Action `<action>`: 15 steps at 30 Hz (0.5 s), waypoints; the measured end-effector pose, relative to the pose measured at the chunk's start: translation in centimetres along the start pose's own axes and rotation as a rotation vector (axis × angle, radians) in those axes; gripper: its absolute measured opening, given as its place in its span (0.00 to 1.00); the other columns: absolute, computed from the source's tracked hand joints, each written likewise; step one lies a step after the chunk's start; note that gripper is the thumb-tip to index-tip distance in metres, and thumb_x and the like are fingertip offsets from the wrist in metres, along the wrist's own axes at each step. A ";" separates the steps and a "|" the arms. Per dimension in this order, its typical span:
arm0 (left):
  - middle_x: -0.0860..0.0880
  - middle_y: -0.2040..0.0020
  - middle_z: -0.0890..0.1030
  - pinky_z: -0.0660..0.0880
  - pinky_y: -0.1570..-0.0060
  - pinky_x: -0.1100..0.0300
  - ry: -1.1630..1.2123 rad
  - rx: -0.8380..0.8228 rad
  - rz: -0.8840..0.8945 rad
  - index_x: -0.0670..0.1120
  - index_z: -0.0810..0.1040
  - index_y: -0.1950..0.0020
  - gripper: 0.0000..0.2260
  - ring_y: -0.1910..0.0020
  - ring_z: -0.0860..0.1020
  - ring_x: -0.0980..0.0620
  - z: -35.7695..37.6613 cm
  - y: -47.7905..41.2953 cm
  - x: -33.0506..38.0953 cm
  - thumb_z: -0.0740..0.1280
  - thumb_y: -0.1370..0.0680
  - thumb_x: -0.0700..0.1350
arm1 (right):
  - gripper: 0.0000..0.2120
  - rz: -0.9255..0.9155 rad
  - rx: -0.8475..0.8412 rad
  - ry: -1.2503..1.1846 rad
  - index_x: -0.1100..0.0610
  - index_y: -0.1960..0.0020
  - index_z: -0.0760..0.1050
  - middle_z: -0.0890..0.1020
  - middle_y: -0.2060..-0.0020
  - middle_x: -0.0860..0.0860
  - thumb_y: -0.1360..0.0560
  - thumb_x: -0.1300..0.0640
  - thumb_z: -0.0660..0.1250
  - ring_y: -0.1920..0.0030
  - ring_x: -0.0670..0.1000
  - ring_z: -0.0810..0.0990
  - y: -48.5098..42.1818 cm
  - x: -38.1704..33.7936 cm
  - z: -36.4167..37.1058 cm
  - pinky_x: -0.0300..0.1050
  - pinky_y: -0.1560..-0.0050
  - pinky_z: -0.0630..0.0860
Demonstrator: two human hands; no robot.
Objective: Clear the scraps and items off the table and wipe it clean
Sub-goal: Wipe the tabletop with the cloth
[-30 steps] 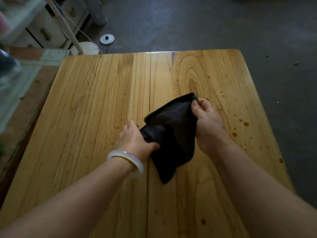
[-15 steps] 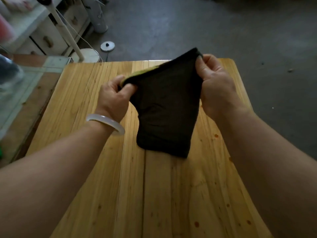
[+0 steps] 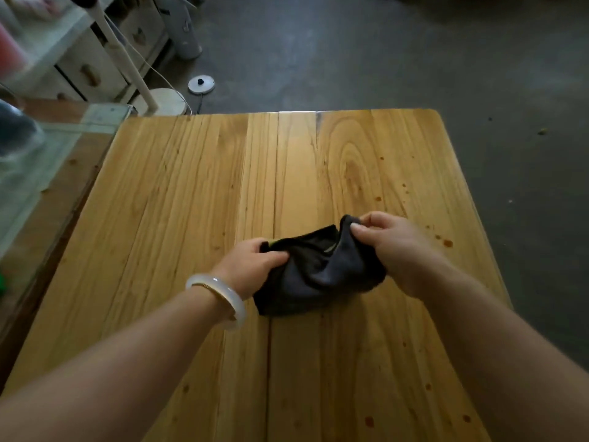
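Grip: left hand (image 3: 251, 266) and right hand (image 3: 398, 250) pinch dark cloth (image 3: 318, 275) ends, axis left-right; brown spots (image 3: 446, 242) by table (image 3: 191, 218) right edge (right hand nearer).

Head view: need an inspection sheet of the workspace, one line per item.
Surface: wooden table, reddish spots mostly along its right side, not yet wiped.
Job's things: dark cloth, bunched low over the table between both hands.
Clutter: nothing seen on the table.
Grippers: left hand grips the cloth's left end, pale bracelet on that wrist; right hand pinches its upper right corner.
Cables: white cord trailing past the white pole towards the floor.
Surroundings: glass-topped table at left, white drawer unit behind it, round disc on the grey floor.
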State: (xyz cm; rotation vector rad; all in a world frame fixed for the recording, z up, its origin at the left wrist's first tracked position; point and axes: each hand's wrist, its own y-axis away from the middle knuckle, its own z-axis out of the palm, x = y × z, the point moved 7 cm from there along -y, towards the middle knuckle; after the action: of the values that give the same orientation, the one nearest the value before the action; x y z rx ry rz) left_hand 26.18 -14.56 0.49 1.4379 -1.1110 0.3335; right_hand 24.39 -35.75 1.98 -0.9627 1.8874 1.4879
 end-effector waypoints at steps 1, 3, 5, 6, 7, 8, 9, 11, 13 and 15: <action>0.39 0.52 0.82 0.76 0.49 0.43 0.021 0.010 -0.013 0.41 0.78 0.52 0.07 0.52 0.81 0.40 0.0 -0.3 -0.5 0.66 0.23 0.45 | 0.05 -0.015 0.014 0.003 0.51 0.48 0.78 0.83 0.51 0.54 0.20 0.52 0.65 0.50 0.55 0.83 -0.3 0.4 0.1 0.49 0.53 0.80; 0.38 0.51 0.81 0.77 0.48 0.41 0.071 0.106 -0.009 0.42 0.78 0.52 0.08 0.51 0.80 0.40 -0.9 -1.2 -1.0 0.67 0.25 0.47 | 0.04 -0.066 0.031 -0.072 0.50 0.47 0.78 0.83 0.51 0.53 0.19 0.54 0.64 0.50 0.54 0.83 -0.9 0.6 0.3 0.47 0.56 0.80; 0.38 0.52 0.80 0.76 0.48 0.39 0.065 0.216 -0.008 0.42 0.77 0.53 0.08 0.51 0.80 0.39 -1.9 -2.2 -1.2 0.67 0.25 0.47 | 0.06 -0.098 0.070 -0.134 0.51 0.44 0.77 0.83 0.50 0.52 0.19 0.56 0.63 0.49 0.52 0.83 -1.6 0.5 0.3 0.44 0.58 0.80; 0.39 0.53 0.80 0.76 0.48 0.40 0.031 0.248 -0.016 0.43 0.76 0.53 0.07 0.52 0.80 0.39 -2.1 -2.7 -1.4 0.67 0.25 0.46 | 0.07 -0.107 0.110 -0.091 0.51 0.42 0.76 0.82 0.49 0.51 0.19 0.56 0.63 0.48 0.51 0.82 -2.1 0.5 0.3 0.42 0.58 0.79; 0.41 0.53 0.80 0.77 0.48 0.41 -0.025 0.260 -0.034 0.43 0.76 0.52 0.07 0.52 0.79 0.41 -2.1 -3.2 -1.8 0.67 0.25 0.46 | 0.10 -0.112 0.166 0.028 0.51 0.38 0.75 0.81 0.46 0.50 0.19 0.57 0.64 0.46 0.50 0.81 -2.7 0.5 0.3 0.41 0.56 0.79; 0.43 0.53 0.80 0.77 0.48 0.43 -0.096 0.256 -0.063 0.43 0.75 0.48 0.09 0.52 0.79 0.42 -1.9 -3.7 -2.3 0.68 0.25 0.46 | 0.15 -0.116 0.233 0.203 0.51 0.34 0.73 0.78 0.42 0.50 0.20 0.57 0.65 0.42 0.50 0.78 -3.3 0.5 0.3 0.41 0.51 0.78; 0.44 0.51 0.79 0.77 0.48 0.45 -0.170 0.250 -0.091 0.43 0.74 0.44 0.13 0.51 0.79 0.43 -1.7 -4.1 -2.7 0.69 0.25 0.47 | 0.19 -0.135 0.295 0.386 0.51 0.30 0.70 0.75 0.37 0.50 0.21 0.57 0.66 0.37 0.50 0.74 -3.5 0.3 0.5 0.42 0.43 0.75; 0.45 0.48 0.78 0.76 0.47 0.48 -0.317 0.273 -0.137 0.43 0.72 0.40 0.18 0.49 0.78 0.44 -1.4 -4.5 -3.4 0.70 0.26 0.49 | 0.25 -0.268 0.329 0.589 0.50 0.26 0.65 0.68 0.32 0.49 0.21 0.56 0.66 0.31 0.50 0.66 -3.1 -0.4 2.2 0.43 0.34 0.67; 0.46 0.48 0.78 0.77 0.48 0.48 -0.408 0.322 -0.131 0.44 0.73 0.41 0.19 0.49 0.78 0.45 -1.5 -4.9 -3.8 0.70 0.27 0.52 | 0.25 -0.435 0.247 0.650 0.49 0.25 0.64 0.66 0.31 0.48 0.21 0.54 0.65 0.30 0.49 0.64 -2.5 -0.7 5.0 0.44 0.30 0.66; 0.46 0.51 0.79 0.77 0.51 0.48 -0.441 0.384 -0.087 0.45 0.75 0.46 0.16 0.52 0.78 0.45 -1.9 -5.0 -3.6 0.66 0.26 0.56 | 0.26 -0.507 0.159 0.705 0.49 0.24 0.62 0.64 0.27 0.50 0.20 0.51 0.63 0.25 0.51 0.59 -2.1 0.2 7.6 0.52 0.25 0.62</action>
State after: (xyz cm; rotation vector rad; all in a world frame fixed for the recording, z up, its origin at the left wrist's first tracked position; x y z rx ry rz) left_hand 28.97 -12.29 -4.81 1.9578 -1.3820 0.1743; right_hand 25.91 -28.64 -1.23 -1.8835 1.9368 0.7296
